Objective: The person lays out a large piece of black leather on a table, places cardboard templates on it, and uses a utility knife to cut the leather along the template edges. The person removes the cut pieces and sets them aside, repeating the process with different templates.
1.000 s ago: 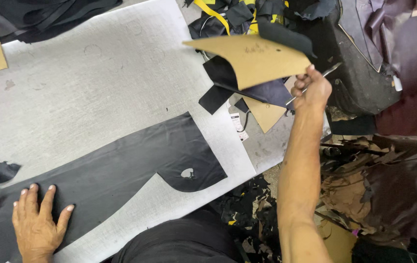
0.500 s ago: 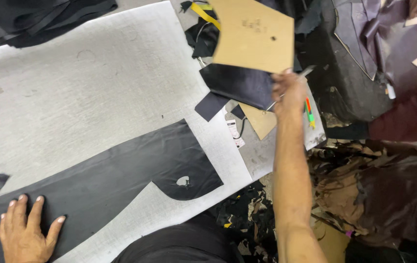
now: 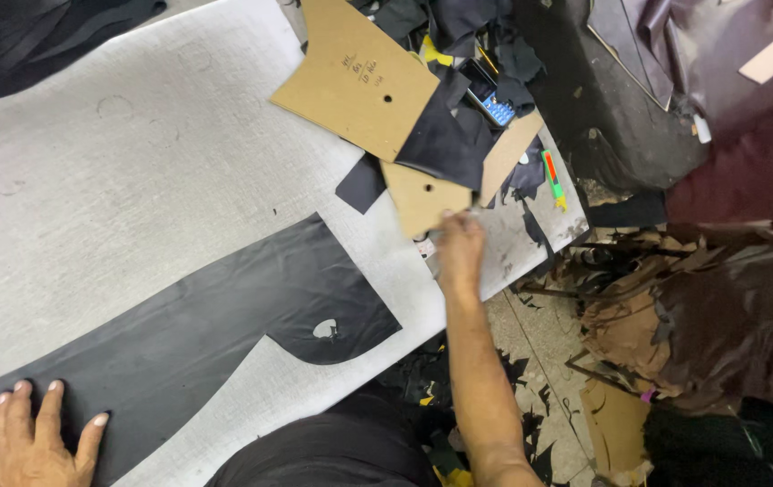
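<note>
1. A pale grey, felt-like cutting surface [image 3: 134, 180] fills the workshop view, its far and right edges heaped with dark offcuts and brown scraps spilling to the floor.
2. The left hand [image 3: 35, 442] lies flat, fingers spread and gripping nothing, pressing down the near-left end of a long black leather sheet with a curved cut-out [image 3: 224, 316], which runs diagonally from the lower left up toward the middle of the surface.
3. The right hand [image 3: 460, 248] reaches away from the body to the right edge of the surface, its fingers touching the lower edge of a small tan cardboard pattern piece with a punched hole [image 3: 423, 194]; whether they pinch it or only rest on it cannot be told.
4. That small piece lies directly beyond the right fingers, partly tucked under a black leather scrap [image 3: 445, 140].
5. A large tan cardboard template with a hole [image 3: 350, 81] sits farther off, up and left.
6. The right hand is plainly the nearer to both cardboard pieces; the left is well apart.
</note>
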